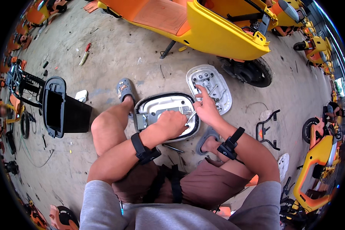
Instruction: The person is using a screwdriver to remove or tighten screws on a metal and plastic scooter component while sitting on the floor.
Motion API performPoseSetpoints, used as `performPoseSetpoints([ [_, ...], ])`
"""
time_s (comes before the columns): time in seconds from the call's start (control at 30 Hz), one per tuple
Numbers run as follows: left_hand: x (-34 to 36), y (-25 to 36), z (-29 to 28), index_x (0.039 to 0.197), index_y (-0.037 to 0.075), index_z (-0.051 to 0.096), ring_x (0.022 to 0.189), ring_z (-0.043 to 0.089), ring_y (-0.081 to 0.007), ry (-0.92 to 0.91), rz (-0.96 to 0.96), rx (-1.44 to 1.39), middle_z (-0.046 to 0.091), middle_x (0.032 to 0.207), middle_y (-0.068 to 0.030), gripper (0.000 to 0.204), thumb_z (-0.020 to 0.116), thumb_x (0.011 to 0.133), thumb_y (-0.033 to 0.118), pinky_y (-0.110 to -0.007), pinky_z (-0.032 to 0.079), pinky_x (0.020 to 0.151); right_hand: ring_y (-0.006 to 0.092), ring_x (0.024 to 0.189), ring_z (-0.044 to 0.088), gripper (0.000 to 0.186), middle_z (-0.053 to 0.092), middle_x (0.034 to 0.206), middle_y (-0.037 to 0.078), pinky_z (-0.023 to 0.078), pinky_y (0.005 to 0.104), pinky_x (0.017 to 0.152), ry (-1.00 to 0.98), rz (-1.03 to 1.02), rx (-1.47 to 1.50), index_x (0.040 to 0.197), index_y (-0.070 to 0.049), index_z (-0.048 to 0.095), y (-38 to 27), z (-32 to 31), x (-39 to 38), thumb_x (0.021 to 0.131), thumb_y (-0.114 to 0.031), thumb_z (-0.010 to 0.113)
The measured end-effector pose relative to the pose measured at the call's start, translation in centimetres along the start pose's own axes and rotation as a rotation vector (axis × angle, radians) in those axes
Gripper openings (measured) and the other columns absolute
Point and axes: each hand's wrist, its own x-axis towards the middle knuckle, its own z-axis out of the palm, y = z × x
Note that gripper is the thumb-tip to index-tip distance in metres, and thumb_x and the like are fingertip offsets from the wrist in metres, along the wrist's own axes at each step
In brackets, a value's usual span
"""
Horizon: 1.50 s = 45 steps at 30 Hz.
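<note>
head: left head-worn fisheye | faces down | close above left grip (172, 123), right grip (207, 106) | floor (115, 50) wide around

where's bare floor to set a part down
Bare floor lies between the red-handled tool and scooter kickstand, and between the white scrap and left clog. Crowded: the hardware-strewn white tray, beside the black-rimmed shell.

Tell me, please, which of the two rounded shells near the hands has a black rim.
The black-rimmed shell is the one under the left hand; the other shell, farther out, is pale to its edge.
</note>
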Motion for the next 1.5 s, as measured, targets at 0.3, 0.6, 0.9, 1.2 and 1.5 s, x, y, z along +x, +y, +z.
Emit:
performPoseSetpoints([
  [0.3,-4.5,0.8,-5.1,0.101,-0.002,0.073,0.071,0.073,-0.0331,0.205,-0.131,-0.097,0.074,0.081,-0.0198,0.032,0.065,0.097,0.028,-0.043,0.058,0.069,0.0481,0.111,0.065,0.067,0.07,0.113,0.03,0.049,0.0511,0.102,-0.072,0.007,-0.182,0.149,-0.007,0.042,-0.5,-0.7,0.0,0.087,-0.026,0.059],
  [0.6,-10.2,0.4,-3.8,0.1,-0.006,0.068,0.054,0.062,-0.0108,0.668,-0.26,-1.224,0.07,0.071,-0.0102,0.03,0.06,0.105,0.022,-0.025,0.05,0.051,0.0457,0.12,0.062,0.069,0.066,0.126,0.031,0.046,0.0473,0.107,-0.122,0.029,-0.192,0.15,-0.005,0.042,-0.9,-1.1,-0.3,0.088,-0.028,0.062],
  [0.9,-9.4,-0.8,-1.4,0.106,-0.006,0.068,0.053,0.057,-0.0071,0.816,-0.287,-1.311,0.068,0.071,-0.0083,0.027,0.06,0.105,0.019,-0.021,0.044,0.05,0.0398,0.11,0.068,0.067,0.072,0.112,0.023,0.05,0.0448,0.1,-0.145,0.095,-0.162,0.151,-0.007,0.043,-0.3,-1.5,-0.3,0.088,-0.023,0.062],
  [1.2,-10.3,-0.9,-1.1,0.103,-0.005,0.069,0.057,0.057,-0.0055,0.678,-0.372,-1.37,0.068,0.072,-0.0059,0.024,0.062,0.104,0.018,-0.021,0.044,0.053,0.0279,0.101,0.07,0.059,0.062,0.127,0.024,0.055,0.0348,0.088,-0.181,0.05,0.013,0.148,-0.005,0.047,2.9,-2.8,1.9,0.09,-0.004,0.054],
  [1.5,-11.2,0.1,-1.7,0.104,-0.004,0.07,0.066,0.061,-0.0066,0.615,-0.356,-1.237,0.069,0.075,-0.0036,0.022,0.063,0.103,0.017,-0.022,0.048,0.059,0.0298,0.107,0.07,0.066,0.046,0.146,0.032,0.057,0.0349,0.086,-0.24,0.074,0.3,0.153,-0.006,0.041,2.5,-4.1,2.6,0.091,-0.002,0.061],
])
